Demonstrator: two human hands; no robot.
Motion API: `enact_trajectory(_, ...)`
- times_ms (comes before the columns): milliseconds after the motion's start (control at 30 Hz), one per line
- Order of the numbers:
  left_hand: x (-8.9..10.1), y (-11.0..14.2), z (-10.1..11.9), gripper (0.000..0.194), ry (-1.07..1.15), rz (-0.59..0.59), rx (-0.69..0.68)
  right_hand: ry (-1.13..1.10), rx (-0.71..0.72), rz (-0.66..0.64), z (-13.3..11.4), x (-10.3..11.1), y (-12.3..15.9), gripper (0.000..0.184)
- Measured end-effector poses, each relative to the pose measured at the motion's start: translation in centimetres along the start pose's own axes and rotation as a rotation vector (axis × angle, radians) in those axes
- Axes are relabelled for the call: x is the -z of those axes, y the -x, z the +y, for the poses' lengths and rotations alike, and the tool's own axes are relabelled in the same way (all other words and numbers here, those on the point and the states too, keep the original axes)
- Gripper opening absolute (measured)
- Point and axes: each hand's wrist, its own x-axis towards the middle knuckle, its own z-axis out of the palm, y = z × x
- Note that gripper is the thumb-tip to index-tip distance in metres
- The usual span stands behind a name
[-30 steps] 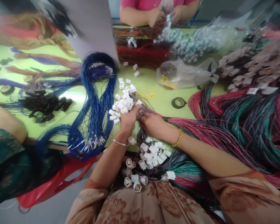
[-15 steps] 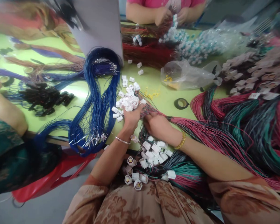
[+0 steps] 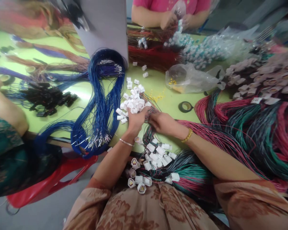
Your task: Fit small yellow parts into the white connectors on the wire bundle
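Hands [image 3: 136,120] around white-ended, multicoloured wires [image 3: 206,135]

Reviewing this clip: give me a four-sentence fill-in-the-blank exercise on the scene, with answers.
The left hand holds wires ending in ____ connectors.
A silvery bangle circles the ____ wrist.
The looped wire bundle left of those connectors is ____.
The stool at lower left is ____.

Missing words: white; left; blue; red.

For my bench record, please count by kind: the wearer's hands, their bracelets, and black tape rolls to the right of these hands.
Left hand and right hand: 2
Silver bracelet and yellow bracelet: 2
Black tape roll: 1
Total: 5
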Motion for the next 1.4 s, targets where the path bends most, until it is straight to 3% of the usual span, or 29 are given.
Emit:
enact_trajectory(200,0.3,0.4,0.9,0.023,-0.015,-0.115,-0.027,-1.160,-0.179,0.238,2.1,-0.3,0.9,0.033)
enact_trajectory(300,0.5,0.8,1.4,0.024,0.016,-0.169,-0.048,-1.406,-0.211,0.320,2.3,0.8,0.4,0.040)
enact_trajectory(433,0.6,1.2,2.0,0.022,0.011,-0.261,-0.041,-1.543,-0.200,0.257,2.1,2.1,-0.1,0.038)
enact_trajectory(600,0.5,1.4,2.2,0.019,0.026,-0.278,-0.043,-1.375,-0.093,0.345,1.6,2.1,-0.2,0.034)
enact_trajectory(800,0.5,1.7,2.5,0.019,0.008,-0.287,-0.031,-0.681,0.068,0.588,0.6,1.9,0.0,0.011)
enact_trajectory(900,0.5,1.8,2.6,0.016,0.002,-0.283,-0.054,-0.395,0.196,0.681,0.2,2.1,0.0,0.013)
enact_trajectory(1000,0.5,1.8,2.5,0.016,0.022,-0.288,-0.052,-0.336,0.241,0.714,0.1,2.0,-0.1,0.015)
enact_trajectory(1233,0.8,1.6,2.2,0.019,-0.019,-0.276,-0.047,-0.393,0.190,0.715,-0.2,1.6,-0.1,0.005)
enact_trajectory(1400,0.8,1.6,2.2,0.021,0.006,-0.291,-0.053,-0.418,0.062,0.671,-0.4,1.7,0.1,0.005)
